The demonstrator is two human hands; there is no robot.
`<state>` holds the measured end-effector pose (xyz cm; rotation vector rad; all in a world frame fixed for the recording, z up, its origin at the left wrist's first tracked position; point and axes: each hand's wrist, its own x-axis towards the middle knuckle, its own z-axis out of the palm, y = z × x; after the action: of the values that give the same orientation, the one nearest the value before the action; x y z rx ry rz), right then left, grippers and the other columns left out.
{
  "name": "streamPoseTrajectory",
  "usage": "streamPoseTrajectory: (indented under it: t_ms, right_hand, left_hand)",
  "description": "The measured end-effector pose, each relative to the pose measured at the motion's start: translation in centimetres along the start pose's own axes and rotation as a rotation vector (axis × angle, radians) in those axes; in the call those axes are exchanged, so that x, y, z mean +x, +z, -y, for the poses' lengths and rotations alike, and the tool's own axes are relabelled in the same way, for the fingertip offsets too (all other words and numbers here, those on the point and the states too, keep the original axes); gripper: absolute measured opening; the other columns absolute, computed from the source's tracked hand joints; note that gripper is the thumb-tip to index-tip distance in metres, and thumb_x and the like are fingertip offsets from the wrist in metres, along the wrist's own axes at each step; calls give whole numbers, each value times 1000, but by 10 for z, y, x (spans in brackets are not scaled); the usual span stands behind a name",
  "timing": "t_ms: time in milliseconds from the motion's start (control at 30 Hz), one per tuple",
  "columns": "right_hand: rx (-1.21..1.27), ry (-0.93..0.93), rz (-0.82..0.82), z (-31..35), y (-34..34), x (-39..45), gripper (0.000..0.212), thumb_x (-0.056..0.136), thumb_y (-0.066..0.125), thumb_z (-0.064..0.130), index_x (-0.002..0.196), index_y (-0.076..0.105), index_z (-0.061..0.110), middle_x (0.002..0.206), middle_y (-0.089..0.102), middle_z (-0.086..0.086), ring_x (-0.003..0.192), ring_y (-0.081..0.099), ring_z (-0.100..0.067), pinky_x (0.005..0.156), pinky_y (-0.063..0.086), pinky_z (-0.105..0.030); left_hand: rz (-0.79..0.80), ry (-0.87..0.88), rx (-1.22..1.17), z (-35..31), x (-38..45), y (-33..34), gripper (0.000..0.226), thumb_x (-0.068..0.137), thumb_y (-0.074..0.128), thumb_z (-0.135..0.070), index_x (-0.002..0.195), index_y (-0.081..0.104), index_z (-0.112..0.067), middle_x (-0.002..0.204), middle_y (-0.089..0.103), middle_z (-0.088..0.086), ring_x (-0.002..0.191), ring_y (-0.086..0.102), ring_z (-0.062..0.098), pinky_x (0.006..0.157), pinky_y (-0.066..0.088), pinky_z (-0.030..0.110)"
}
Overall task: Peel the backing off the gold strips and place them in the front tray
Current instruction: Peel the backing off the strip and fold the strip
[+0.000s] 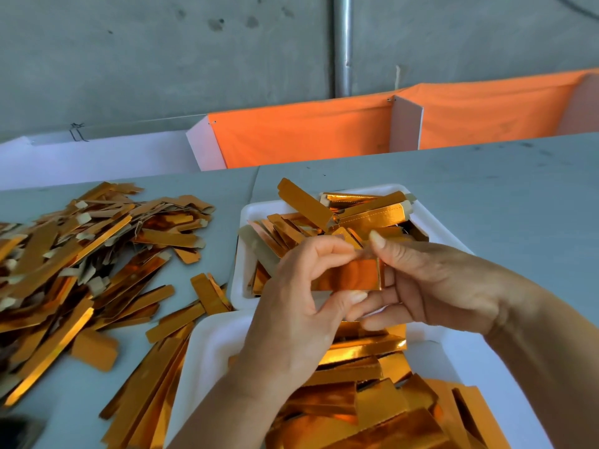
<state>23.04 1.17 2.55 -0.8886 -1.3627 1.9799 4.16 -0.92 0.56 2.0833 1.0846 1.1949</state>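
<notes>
Both hands are working one gold strip (348, 275) between them. The left hand (301, 306) is pinching it, thumb under its lower edge and curled fingers at its top left corner, while the right hand (431, 286) is pinching the top right, where a thin pale sliver, probably the backing, is showing between the two sets of fingertips. The strip is being held just above the near edge of the far white tray (418, 202), its shiny face toward the camera.

Judging by this, the peeling step is under way and only just begun: the backing edge seems lifted but most of it is likely on the strip. The next move probably calls for drawing that sliver along the strip's length while the left grip is keeping the foil flat, then dropping the peeled piece into the front tray; which of the two trays counts as front I cannot tell for sure.

The far tray is holding a jumble of gold pieces, and a nearer white tray (207, 351) below the hands is heaped with broader gold pieces. To the left, a large loose pile of strips (81, 254) is lying on the grey worktop (486, 189). Beyond its far edge, orange cloth (308, 134) is hanging between white panels, before a grey concrete wall (162, 59) with a metal pipe (342, 43).
</notes>
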Motion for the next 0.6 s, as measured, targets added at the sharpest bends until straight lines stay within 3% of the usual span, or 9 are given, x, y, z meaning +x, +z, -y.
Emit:
streamPoseTrajectory:
  t_ms: [67,133,233,267,333,400,500,600]
  right_hand:
    - [26,-5,49,1,-1,0,50,88,57,38,122,57,1,105,69,-23,101,68,-32,78,57,-32]
    - [31,-34,51,1,-1,1,51,82,71,29,117,53,-4,98,68,-17,98,68,-29,84,56,-35]
    - [-69,-79,-92,0,3,4,40,72,82,12,101,55,3,88,67,-10,90,67,-24,85,56,-34]
    - [-113,-82,-126,0,6,5,41,69,83,11,99,56,5,86,67,-7,86,67,-21,81,56,-32]
    - [-214,-88,-165,0,10,7,48,61,87,16,98,57,9,87,67,-4,83,67,-18,74,55,-26]
    - [-374,-99,-201,-1,16,9,52,56,88,21,98,57,12,86,66,0,80,65,-13,71,53,-21]
    - [-644,-107,-236,-4,23,13,53,55,84,37,97,57,21,81,68,8,78,64,-8,74,54,-21]
    - [-610,-154,-293,-3,19,9,55,60,77,57,99,59,23,90,70,7,87,68,-7,74,55,-21]
  left_hand:
    - [24,42,61,-2,-1,0,53,86,67,-21,127,42,-42,123,51,-39,131,38,-1,105,32,21]
    - [60,94,83,-3,-2,1,70,88,64,-13,140,28,-43,142,36,-33,139,22,-3,114,20,26]
    - [14,94,52,-2,-2,4,81,86,55,-19,146,7,-46,156,4,-22,143,-1,-2,114,9,12]
    - [-21,45,-14,-1,-1,4,77,85,54,-27,143,8,-47,156,8,-19,143,4,-2,114,14,14]
    - [-68,-61,-214,0,1,1,65,83,58,-36,135,21,-45,143,36,-22,136,29,-2,109,33,25]
    - [-94,-85,-323,2,2,0,54,82,65,-33,126,33,-36,125,55,-22,121,52,2,94,46,20]
    - [-122,-100,-283,3,2,-1,43,86,65,-24,122,42,-29,117,63,-16,111,59,3,88,47,16]
    - [-90,-136,-301,4,2,-5,40,90,60,-15,126,44,-23,118,65,-11,112,59,5,92,49,23]
